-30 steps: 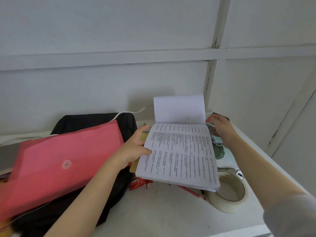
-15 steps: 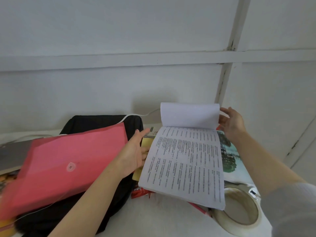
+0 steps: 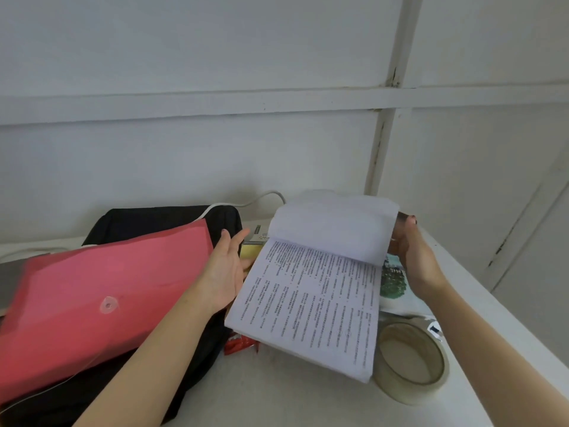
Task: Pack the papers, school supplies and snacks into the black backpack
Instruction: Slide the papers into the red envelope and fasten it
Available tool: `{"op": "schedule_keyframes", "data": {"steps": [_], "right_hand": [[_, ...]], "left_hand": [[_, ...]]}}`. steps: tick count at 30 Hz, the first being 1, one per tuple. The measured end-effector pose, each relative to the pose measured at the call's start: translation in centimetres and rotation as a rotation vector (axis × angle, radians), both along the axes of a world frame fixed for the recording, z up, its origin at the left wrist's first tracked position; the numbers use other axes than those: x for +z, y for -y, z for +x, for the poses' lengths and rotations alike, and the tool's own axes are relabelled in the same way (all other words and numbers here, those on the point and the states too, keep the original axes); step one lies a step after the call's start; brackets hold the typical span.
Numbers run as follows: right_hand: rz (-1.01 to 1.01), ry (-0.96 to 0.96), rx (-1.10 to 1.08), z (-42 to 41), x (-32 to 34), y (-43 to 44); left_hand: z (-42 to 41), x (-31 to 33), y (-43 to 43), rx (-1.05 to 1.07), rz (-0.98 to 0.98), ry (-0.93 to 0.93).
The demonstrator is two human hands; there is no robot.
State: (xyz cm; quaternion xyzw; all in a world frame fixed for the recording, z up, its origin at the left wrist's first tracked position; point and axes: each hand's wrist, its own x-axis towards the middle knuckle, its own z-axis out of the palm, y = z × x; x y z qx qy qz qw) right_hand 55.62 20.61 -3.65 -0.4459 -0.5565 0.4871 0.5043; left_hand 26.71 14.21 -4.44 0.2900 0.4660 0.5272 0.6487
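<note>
A thick stack of printed papers (image 3: 311, 306) lies in the middle of the white table, its top sheets curled up and back. My right hand (image 3: 411, 257) is at the stack's far right corner, fingers on the curled sheets. My left hand (image 3: 226, 269) hovers open, palm facing the stack's left edge, just apart from it. The black backpack (image 3: 160, 223) lies at the left with a red plastic envelope folder (image 3: 101, 297) on top of it. A red snack wrapper (image 3: 238, 346) peeks out from under the stack.
A wide roll of tape (image 3: 411, 365) stands at the stack's near right corner. A booklet with a green tree picture (image 3: 395, 283) lies under my right hand. A yellow box (image 3: 251, 249) sits behind my left hand. A white cable (image 3: 243, 203) runs along the wall.
My left hand has let go of the stack's left edge and opened. My right hand moved to the far right corner and the top sheets curled further back. The view shifted left.
</note>
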Motion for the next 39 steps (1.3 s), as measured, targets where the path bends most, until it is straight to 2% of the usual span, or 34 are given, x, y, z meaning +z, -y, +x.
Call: {"op": "schedule_keyframes", "data": {"steps": [3, 5, 8, 11, 14, 18, 23, 25, 28, 31, 34, 39], "right_hand": [[-0.043, 0.013, 0.068, 0.2, -0.2, 1.1], [-0.079, 0.014, 0.028, 1.1, -0.7, 2.6], [-0.131, 0.154, 0.130, 1.4, -0.9, 3.2], [-0.049, 0.264, 0.206, 0.9, -0.7, 3.5], [-0.048, 0.265, 0.195, 0.4, -0.7, 4.1], [-0.056, 0.304, 0.078, 0.0, -0.6, 5.0], [-0.062, 0.455, -0.040, -0.4, -1.0, 5.0], [-0.116, 0.393, -0.042, -0.5, -0.9, 4.9], [-0.122, 0.299, -0.053, -0.7, -0.3, 5.4], [-0.063, 0.187, -0.104, -0.6, -0.2, 5.7], [-0.032, -0.007, -0.103, -0.5, -0.1, 6.2], [-0.057, -0.346, 0.139, -1.8, 1.1, 7.5]], "left_hand": [[-0.1, -0.3, -0.1, 0.008, -0.001, 0.005], [0.4, -0.2, 0.0, -0.047, -0.023, 0.009], [0.5, -0.3, -0.1, -0.044, -0.019, -0.007], [0.3, -0.4, -0.3, -0.012, -0.019, 0.023], [0.5, -0.4, -0.4, 0.011, 0.001, 0.065], [0.5, -0.3, -0.1, -0.055, 0.026, -0.071], [1.2, 0.6, 0.4, -0.142, -0.026, -0.233], [1.6, 0.9, 0.8, -0.199, -0.010, -0.351], [1.9, 0.8, 1.0, -0.134, 0.022, -0.492], [2.2, 1.1, 1.7, -0.080, 0.117, -0.486], [2.3, 2.2, 2.6, -0.017, 0.252, -0.433], [2.2, 4.4, 4.1, 0.055, 0.418, -0.401]]}}
